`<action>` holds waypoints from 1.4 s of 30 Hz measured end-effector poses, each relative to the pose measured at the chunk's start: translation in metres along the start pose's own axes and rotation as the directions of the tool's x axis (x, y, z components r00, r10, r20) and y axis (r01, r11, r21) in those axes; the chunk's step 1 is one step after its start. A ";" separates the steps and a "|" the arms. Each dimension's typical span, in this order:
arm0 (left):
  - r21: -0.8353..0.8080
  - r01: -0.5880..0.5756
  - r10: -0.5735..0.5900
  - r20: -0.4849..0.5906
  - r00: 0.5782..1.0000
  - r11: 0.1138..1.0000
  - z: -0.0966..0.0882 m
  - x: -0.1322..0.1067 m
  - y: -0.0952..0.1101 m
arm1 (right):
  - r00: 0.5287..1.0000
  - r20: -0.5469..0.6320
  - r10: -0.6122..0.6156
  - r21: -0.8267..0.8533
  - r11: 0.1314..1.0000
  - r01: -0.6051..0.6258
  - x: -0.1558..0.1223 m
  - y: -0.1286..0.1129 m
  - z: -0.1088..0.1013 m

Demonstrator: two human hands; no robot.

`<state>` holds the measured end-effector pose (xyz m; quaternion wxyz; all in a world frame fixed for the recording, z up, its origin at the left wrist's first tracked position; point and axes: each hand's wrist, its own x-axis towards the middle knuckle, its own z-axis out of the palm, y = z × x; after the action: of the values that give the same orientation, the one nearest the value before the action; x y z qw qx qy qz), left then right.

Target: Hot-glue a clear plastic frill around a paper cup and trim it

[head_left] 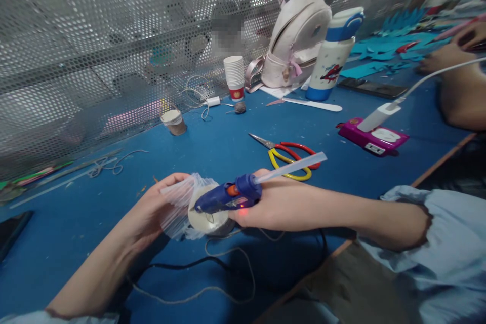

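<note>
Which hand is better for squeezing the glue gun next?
Probably the right hand: it grips the glue gun, nozzle over the pale disc, while the left hand holds the crinkly sheet.

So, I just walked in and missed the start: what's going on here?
A person's right hand holds a blue glue gun, a glue stick jutting from its back. The nozzle is at a round pale piece; I can't tell whether it touches. The left hand holds the translucent film beside that piece. Scissors lie on the blue table.
</note>
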<state>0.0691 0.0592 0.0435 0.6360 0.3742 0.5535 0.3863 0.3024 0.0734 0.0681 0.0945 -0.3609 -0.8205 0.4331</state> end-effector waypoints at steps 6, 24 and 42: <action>0.007 -0.002 0.002 -0.016 1.000 1.000 0.000 0.000 0.000 | 1.000 0.001 0.011 0.056 0.998 -0.011 -0.001 0.005 0.001; 0.001 0.001 -0.001 0.010 1.000 1.000 -0.002 -0.001 -0.003 | 0.985 0.073 0.159 0.107 0.980 -0.166 -0.003 0.004 0.007; 0.122 -0.113 0.128 -0.122 0.984 0.986 -0.005 -0.008 0.005 | 0.940 -0.306 0.151 0.322 0.946 -0.047 -0.021 0.040 -0.030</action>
<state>0.0635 0.0546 0.0502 0.5516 0.4172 0.5911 0.4151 0.3519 0.0937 0.0584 0.2624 -0.4494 -0.6958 0.4951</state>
